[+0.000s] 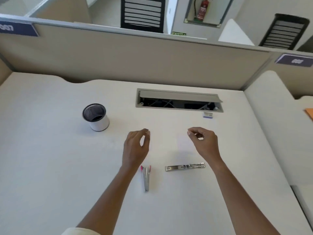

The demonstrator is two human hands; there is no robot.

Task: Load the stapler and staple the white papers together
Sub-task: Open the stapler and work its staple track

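Note:
A silver stapler body with pink trim [146, 178] lies on the white desk [50, 167], just near of my left wrist. A separate long metal stapler part [185, 167] lies crosswise to its right, below my right wrist. A small staple box [208, 114] sits by the cable hatch. My left hand [136, 146] hovers over the desk, fingers and thumb curved apart around nothing visible. My right hand [204, 140] hovers opposite, thumb and forefinger tips together; whether they pinch anything is unclear. A faint paler patch, perhaps white paper [184, 141], shows between the hands.
A white pen cup with a black mesh lining [97, 117] stands at the left. An open cable hatch [179, 100] is sunk into the desk behind the hands. A beige partition [152, 61] closes the back. An orange sheet [309, 114] lies on the neighbouring desk.

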